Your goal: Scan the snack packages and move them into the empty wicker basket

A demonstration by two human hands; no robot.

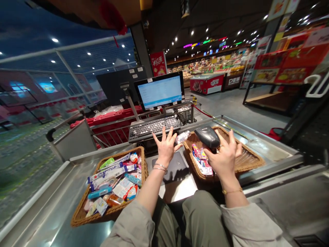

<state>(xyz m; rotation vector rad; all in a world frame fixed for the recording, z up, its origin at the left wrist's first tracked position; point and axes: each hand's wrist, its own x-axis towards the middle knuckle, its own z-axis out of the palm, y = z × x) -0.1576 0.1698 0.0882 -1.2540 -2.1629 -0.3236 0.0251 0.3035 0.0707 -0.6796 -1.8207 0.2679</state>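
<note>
My left hand (166,148) grips a small clear bottle (183,137) between thumb and forefinger, its other fingers spread over the keyboard's front edge. The bottle's cap end points right, toward the scanner. In my right hand (223,154) is a black handheld barcode scanner (207,136), its head turned left toward the bottle; the handle is mostly hidden by my fingers. Below the scanner, a wicker basket (246,157) on the right holds small colourful packets (202,159). To the left, another wicker basket (84,211) is full of packaged goods, among them an amber bottle (113,199).
A black keyboard (154,127) stands in front of me, below a lit monitor (160,92). A dark flat device (176,166) lies between the baskets. Metal counters (48,202) flank me, and a shopping cart (113,132) stands behind the keyboard. Store shelves and a red freezer (207,84) are farther off.
</note>
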